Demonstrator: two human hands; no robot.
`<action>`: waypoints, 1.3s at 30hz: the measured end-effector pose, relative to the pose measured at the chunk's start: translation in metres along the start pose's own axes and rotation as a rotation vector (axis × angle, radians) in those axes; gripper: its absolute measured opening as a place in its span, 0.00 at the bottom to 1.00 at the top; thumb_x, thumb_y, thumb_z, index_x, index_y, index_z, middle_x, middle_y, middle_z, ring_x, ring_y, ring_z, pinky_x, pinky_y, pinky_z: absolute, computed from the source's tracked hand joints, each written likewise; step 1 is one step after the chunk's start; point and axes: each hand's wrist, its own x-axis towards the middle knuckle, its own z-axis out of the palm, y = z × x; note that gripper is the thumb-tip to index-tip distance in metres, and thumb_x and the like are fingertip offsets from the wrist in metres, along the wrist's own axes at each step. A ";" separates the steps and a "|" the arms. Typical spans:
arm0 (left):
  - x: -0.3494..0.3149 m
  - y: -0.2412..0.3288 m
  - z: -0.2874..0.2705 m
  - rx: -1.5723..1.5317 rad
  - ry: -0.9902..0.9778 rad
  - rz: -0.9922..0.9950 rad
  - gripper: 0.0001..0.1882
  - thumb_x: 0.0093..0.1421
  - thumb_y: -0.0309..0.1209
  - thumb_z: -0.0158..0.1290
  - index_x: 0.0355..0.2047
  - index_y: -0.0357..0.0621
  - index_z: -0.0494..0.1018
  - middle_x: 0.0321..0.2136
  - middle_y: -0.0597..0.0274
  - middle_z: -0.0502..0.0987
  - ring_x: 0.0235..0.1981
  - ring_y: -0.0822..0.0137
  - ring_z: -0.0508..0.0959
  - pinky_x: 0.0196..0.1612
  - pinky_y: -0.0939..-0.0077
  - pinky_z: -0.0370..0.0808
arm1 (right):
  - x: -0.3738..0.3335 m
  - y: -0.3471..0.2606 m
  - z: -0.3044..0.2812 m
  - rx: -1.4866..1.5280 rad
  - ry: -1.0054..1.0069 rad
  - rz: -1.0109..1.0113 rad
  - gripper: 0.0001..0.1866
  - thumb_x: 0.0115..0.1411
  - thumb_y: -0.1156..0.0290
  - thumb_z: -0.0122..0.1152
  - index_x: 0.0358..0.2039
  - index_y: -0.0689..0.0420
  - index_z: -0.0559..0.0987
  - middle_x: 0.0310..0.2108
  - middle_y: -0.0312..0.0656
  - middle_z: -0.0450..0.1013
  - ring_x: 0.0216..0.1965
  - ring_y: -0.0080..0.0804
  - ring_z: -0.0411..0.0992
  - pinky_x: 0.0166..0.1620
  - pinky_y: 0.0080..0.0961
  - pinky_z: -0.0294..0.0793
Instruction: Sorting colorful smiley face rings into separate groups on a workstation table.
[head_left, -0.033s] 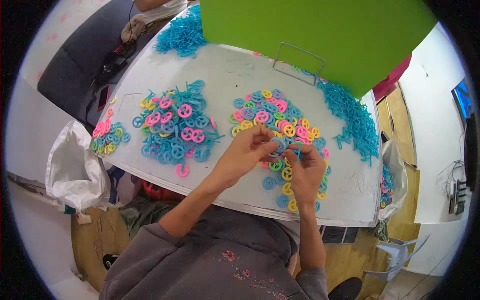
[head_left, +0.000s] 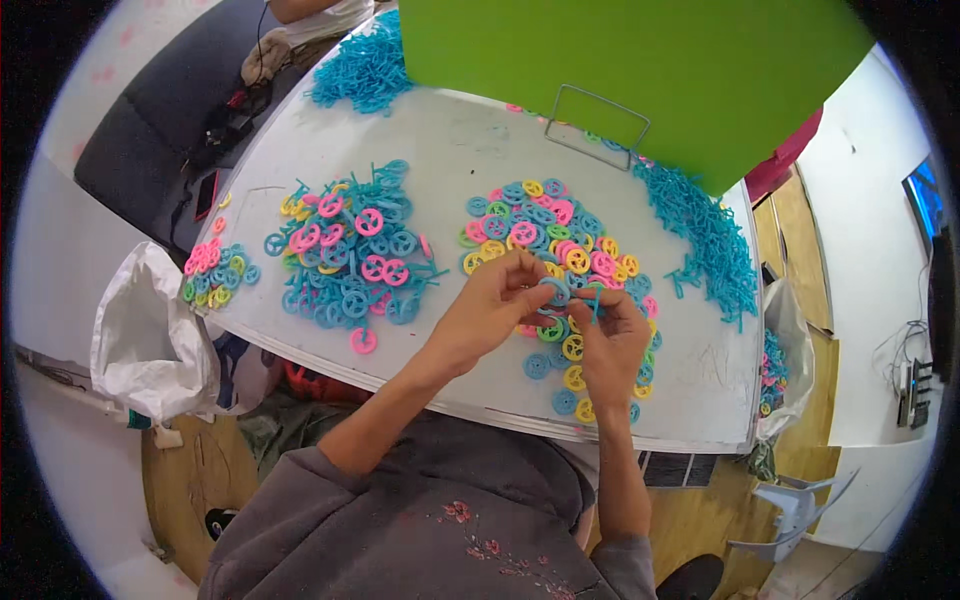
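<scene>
Above a pile of small plastic wheels [head_left: 577, 261], my two hands come close together. My left hand [head_left: 492, 308] pinches a light-blue plastic wheel [head_left: 556, 292] between thumb and fingers. In the fingers of my right hand [head_left: 613, 338] is a teal plastic stick [head_left: 597, 303], its end close to the wheel; I cannot tell whether the two touch. Loose pink, yellow, green and blue wheels lie around and beneath both hands. To the left sits a heap of wheels with sticks joined to them [head_left: 352, 245].
Teal sticks are piled at the far left [head_left: 362, 68] and far right [head_left: 708, 235]. A green board [head_left: 620, 70] with a wire handle [head_left: 598, 128] stands at the back. White sacks hang beside the left [head_left: 155, 335] and right [head_left: 795, 350] table edges. Another person's arm [head_left: 297, 10] shows at top left.
</scene>
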 end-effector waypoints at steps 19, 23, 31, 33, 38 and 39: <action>0.003 -0.013 -0.005 0.051 0.051 -0.131 0.08 0.63 0.30 0.51 0.39 0.39 0.68 0.35 0.63 0.74 0.36 0.72 0.77 0.40 0.77 0.77 | -0.003 0.005 -0.003 -0.277 -0.001 -0.071 0.07 0.53 0.80 0.64 0.31 0.62 0.75 0.31 0.38 0.74 0.33 0.22 0.72 0.38 0.19 0.71; 0.005 -0.013 -0.005 0.025 0.053 -0.142 0.08 0.63 0.29 0.51 0.39 0.38 0.68 0.35 0.61 0.74 0.36 0.70 0.77 0.40 0.77 0.77 | -0.003 0.001 -0.002 -0.328 0.000 -0.101 0.06 0.53 0.80 0.64 0.31 0.63 0.75 0.30 0.38 0.74 0.33 0.22 0.72 0.38 0.19 0.71; 0.006 -0.021 0.008 0.097 0.224 -0.031 0.06 0.60 0.21 0.51 0.37 0.35 0.67 0.34 0.57 0.74 0.35 0.69 0.77 0.39 0.74 0.77 | -0.004 -0.005 0.003 -0.165 -0.048 0.062 0.05 0.54 0.78 0.64 0.32 0.61 0.77 0.29 0.34 0.74 0.29 0.17 0.69 0.34 0.13 0.68; 0.004 -0.016 0.012 0.361 0.290 0.080 0.05 0.58 0.19 0.50 0.35 0.34 0.66 0.31 0.55 0.74 0.34 0.68 0.77 0.39 0.74 0.76 | -0.003 -0.008 0.002 -0.110 -0.062 0.160 0.06 0.55 0.76 0.64 0.34 0.61 0.78 0.29 0.33 0.74 0.29 0.15 0.70 0.34 0.12 0.67; 0.002 -0.031 0.025 0.464 0.414 0.314 0.05 0.58 0.19 0.50 0.34 0.35 0.66 0.29 0.57 0.74 0.32 0.70 0.75 0.37 0.76 0.74 | 0.000 0.003 0.003 0.130 -0.012 0.299 0.08 0.57 0.75 0.62 0.37 0.61 0.77 0.30 0.36 0.75 0.32 0.18 0.72 0.36 0.14 0.70; 0.003 -0.030 0.026 0.459 0.423 0.382 0.05 0.58 0.19 0.50 0.35 0.35 0.66 0.28 0.58 0.74 0.31 0.71 0.75 0.36 0.77 0.73 | -0.001 0.003 0.005 0.247 0.032 0.343 0.09 0.58 0.75 0.61 0.39 0.62 0.77 0.30 0.37 0.75 0.33 0.19 0.73 0.37 0.15 0.71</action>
